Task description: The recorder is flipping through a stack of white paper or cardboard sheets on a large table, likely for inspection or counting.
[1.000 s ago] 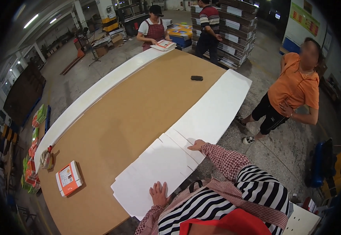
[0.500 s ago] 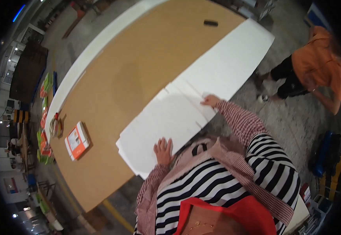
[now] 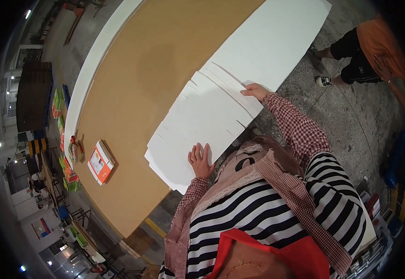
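A white die-cut cardboard sheet (image 3: pixel 190 114) with short slots along its edges lies in front of me on the brown tabletop. My left hand (image 3: pixel 201 160) rests on its near part, fingers spread flat. At its far right end my right hand (image 3: pixel 257 91) pinches the edge by a creased strip (image 3: pixel 230 90), which stands slightly raised. Beneath that end a longer white sheet (image 3: pixel 277 42) stretches away to the upper right. How many layers lie stacked under my left hand, I cannot tell.
An orange and white packet (image 3: pixel 101 162) lies on the brown table (image 3: pixel 132 102) at left, beside a small bundle with a red top (image 3: pixel 75 149). A person in orange (image 3: pixel 379 51) stands beyond the table's right side. Coloured bags (image 3: pixel 69 174) sit past the left edge.
The creased strip by my right hand now stands out more, its edge lifted. My left hand stays flat on the sheet. My view has shifted, and the person in orange appears farther right.
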Demonstrator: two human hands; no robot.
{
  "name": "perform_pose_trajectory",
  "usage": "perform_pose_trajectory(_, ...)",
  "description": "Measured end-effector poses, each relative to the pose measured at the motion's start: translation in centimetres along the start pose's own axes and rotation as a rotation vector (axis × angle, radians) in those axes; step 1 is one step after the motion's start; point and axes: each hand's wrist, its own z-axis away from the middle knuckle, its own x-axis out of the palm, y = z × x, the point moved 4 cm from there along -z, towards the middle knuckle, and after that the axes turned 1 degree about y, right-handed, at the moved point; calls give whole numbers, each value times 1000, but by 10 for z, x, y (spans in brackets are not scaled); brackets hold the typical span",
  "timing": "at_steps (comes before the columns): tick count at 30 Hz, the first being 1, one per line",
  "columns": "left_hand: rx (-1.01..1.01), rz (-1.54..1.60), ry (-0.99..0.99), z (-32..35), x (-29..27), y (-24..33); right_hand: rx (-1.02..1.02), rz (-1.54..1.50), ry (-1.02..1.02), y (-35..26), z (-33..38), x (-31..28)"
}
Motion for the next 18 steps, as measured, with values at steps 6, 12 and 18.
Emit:
perform_pose_trajectory(6,24,17,51,-7,-1,3,-14,-100,-7,2,-5,-6)
perform_pose_trajectory(12,16,-6,46,-4,-2,3,-77,-87,35,-6,0,-4)
perform_pose_trajectory(18,19,58,106,-5,-5,5,-80,746,182,-27,11,-10)
